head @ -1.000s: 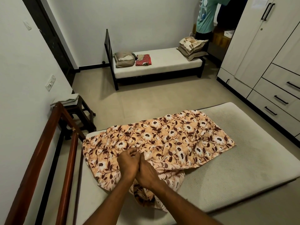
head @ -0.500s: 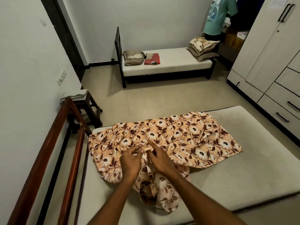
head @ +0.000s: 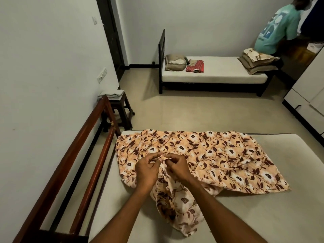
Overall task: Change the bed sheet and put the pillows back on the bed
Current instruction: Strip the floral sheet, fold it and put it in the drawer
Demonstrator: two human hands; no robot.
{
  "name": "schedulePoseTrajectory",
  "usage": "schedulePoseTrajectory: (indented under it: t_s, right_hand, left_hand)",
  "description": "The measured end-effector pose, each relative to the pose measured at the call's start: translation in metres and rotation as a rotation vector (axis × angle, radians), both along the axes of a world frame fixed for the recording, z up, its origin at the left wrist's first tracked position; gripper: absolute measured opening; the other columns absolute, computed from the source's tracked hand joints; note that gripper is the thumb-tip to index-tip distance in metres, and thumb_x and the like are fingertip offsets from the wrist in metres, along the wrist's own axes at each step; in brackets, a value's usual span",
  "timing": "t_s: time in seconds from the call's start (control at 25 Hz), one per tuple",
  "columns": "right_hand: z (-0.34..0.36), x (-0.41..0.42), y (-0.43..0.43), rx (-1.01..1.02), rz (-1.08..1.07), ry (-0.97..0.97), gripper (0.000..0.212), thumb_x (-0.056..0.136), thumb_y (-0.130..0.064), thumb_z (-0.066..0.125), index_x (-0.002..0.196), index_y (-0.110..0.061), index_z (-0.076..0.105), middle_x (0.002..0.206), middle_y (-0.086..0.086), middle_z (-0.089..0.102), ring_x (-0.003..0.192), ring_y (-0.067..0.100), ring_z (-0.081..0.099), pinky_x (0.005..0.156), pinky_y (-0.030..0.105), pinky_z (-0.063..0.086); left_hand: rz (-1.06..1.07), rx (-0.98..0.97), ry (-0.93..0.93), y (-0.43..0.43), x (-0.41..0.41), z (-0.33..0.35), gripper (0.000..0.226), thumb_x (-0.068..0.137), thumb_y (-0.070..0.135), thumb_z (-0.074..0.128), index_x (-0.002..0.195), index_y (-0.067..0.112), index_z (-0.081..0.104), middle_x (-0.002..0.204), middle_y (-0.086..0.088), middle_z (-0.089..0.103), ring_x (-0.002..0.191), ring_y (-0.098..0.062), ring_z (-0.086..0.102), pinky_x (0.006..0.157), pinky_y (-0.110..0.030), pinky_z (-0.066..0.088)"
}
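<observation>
A person reaches over a bed (head: 263, 216) with a bare, pale mattress, both forearms coming in from the near edge. A peach bed sheet (head: 219, 155) printed with white flowers and dark brown leaves lies crumpled across the mattress. It spreads from beside the wooden headboard (head: 84, 155) on the left towards the middle, and one bunched part trails back to the near edge.

The left hand (head: 147, 170) and the right hand (head: 177, 166) are side by side, almost touching, over the near part of the sheet. Each hand has its fingers curled and pinches a small fold of the sheet between thumb and fingertips, lifting it slightly.

Past the headboard, a dark stool (head: 121, 109) stands by the wall with a folded pale cloth (head: 111, 94) on top. Across the floor is a second bed (head: 219, 74). It carries a beige pillow (head: 175, 62) and a folded red cloth (head: 195, 66) at its head end, and a stack of pillows (head: 257, 61) at its foot. Another person (head: 277, 30) in a teal shirt bends beside that stack, back turned. A white wardrobe (head: 312, 85) lines the right wall.
</observation>
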State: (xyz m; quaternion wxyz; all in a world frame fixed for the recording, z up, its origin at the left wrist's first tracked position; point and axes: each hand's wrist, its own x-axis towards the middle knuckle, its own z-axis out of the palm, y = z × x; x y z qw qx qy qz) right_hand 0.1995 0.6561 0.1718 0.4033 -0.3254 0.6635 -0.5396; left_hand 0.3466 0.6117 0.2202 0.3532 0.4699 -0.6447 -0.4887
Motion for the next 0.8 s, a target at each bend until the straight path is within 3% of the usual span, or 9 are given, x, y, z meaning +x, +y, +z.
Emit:
schedulePoseTrajectory:
  t_s: [0.12, 0.28, 0.36, 0.4, 0.48, 0.56, 0.64, 0.72, 0.8]
  right_hand:
    - [-0.004, 0.005, -0.004, -0.047, -0.007, -0.027, 0.034, 0.097, 0.005, 0.050, 0.108, -0.012, 0.078, 0.067, -0.007, 0.067, 0.046, 0.002, 0.047, 0.046, 0.020, 0.039]
    - [-0.005, 0.006, -0.011, -0.072, 0.006, 0.030, 0.043, 0.084, -0.011, 0.044, 0.112, -0.012, 0.077, 0.068, -0.026, 0.066, 0.058, -0.009, 0.058, 0.059, 0.011, 0.039]
    - [-0.003, 0.008, -0.017, -0.087, 0.030, 0.030, 0.047, 0.080, -0.013, 0.044, 0.113, -0.013, 0.077, 0.082, -0.020, 0.074, 0.077, -0.004, 0.068, 0.071, 0.021, 0.052]
    - [-0.002, 0.010, -0.020, -0.099, 0.035, 0.025, 0.047, 0.080, -0.013, 0.045, 0.114, -0.015, 0.078, 0.098, -0.013, 0.078, 0.095, 0.002, 0.071, 0.085, 0.032, 0.058]
    - [0.003, 0.017, -0.028, -0.109, 0.057, 0.005, 0.048, 0.083, -0.010, 0.049, 0.120, -0.020, 0.076, 0.123, -0.008, 0.074, 0.119, 0.011, 0.067, 0.104, 0.042, 0.055]
    - [0.009, 0.027, -0.039, -0.090, 0.103, 0.010, 0.054, 0.088, 0.000, 0.049, 0.130, -0.025, 0.072, 0.133, -0.013, 0.066, 0.119, 0.019, 0.067, 0.102, 0.042, 0.055]
    - [0.012, 0.040, -0.054, -0.081, 0.178, 0.029, 0.058, 0.091, 0.005, 0.050, 0.135, -0.027, 0.068, 0.136, -0.013, 0.063, 0.121, 0.018, 0.066, 0.102, 0.041, 0.055]
    - [0.016, 0.055, -0.069, -0.112, 0.243, 0.069, 0.050, 0.095, -0.001, 0.053, 0.136, -0.025, 0.068, 0.139, -0.006, 0.064, 0.128, 0.008, 0.060, 0.110, 0.034, 0.050]
    - [0.018, 0.072, -0.082, -0.142, 0.283, 0.086, 0.042, 0.098, -0.009, 0.052, 0.127, -0.031, 0.072, 0.135, -0.001, 0.068, 0.117, 0.006, 0.064, 0.103, 0.031, 0.052]
  left_hand:
    - [0.023, -0.007, -0.004, 0.001, 0.004, 0.003, 0.025, 0.093, 0.016, 0.077, 0.116, 0.026, 0.079, 0.105, 0.024, 0.074, 0.088, 0.001, 0.072, 0.082, -0.033, 0.064]
    - [0.035, -0.025, 0.002, 0.001, 0.009, 0.002, 0.027, 0.093, 0.012, 0.077, 0.117, 0.024, 0.079, 0.109, 0.014, 0.077, 0.096, 0.002, 0.073, 0.086, -0.032, 0.064]
    - [0.045, -0.034, 0.000, 0.003, 0.011, 0.004, 0.028, 0.093, 0.011, 0.077, 0.118, 0.022, 0.079, 0.110, 0.012, 0.077, 0.097, 0.002, 0.073, 0.085, -0.030, 0.063]
    - [0.052, -0.045, -0.004, 0.003, 0.013, 0.004, 0.028, 0.093, 0.011, 0.077, 0.118, 0.022, 0.078, 0.111, 0.012, 0.077, 0.098, 0.002, 0.072, 0.085, -0.028, 0.063]
    - [0.079, -0.057, -0.007, 0.004, 0.018, 0.007, 0.028, 0.093, 0.010, 0.076, 0.118, 0.023, 0.078, 0.112, 0.011, 0.076, 0.099, 0.003, 0.072, 0.085, -0.025, 0.062]
    - [0.132, -0.046, -0.005, 0.001, 0.027, 0.009, 0.028, 0.094, 0.011, 0.076, 0.119, 0.024, 0.078, 0.114, 0.013, 0.075, 0.100, 0.003, 0.071, 0.085, -0.025, 0.062]
    - [0.203, -0.028, -0.003, -0.006, 0.040, 0.011, 0.028, 0.094, 0.012, 0.075, 0.120, 0.023, 0.077, 0.116, 0.010, 0.075, 0.091, 0.004, 0.073, 0.075, -0.023, 0.063]
    - [0.267, -0.038, -0.005, -0.014, 0.052, 0.018, 0.029, 0.095, 0.013, 0.075, 0.122, 0.023, 0.076, 0.115, 0.006, 0.075, 0.088, 0.001, 0.074, 0.071, -0.025, 0.064]
    - [0.315, -0.058, -0.003, -0.024, 0.064, 0.026, 0.029, 0.095, 0.014, 0.074, 0.123, 0.024, 0.076, 0.116, 0.005, 0.075, 0.095, -0.004, 0.074, 0.074, -0.027, 0.065]
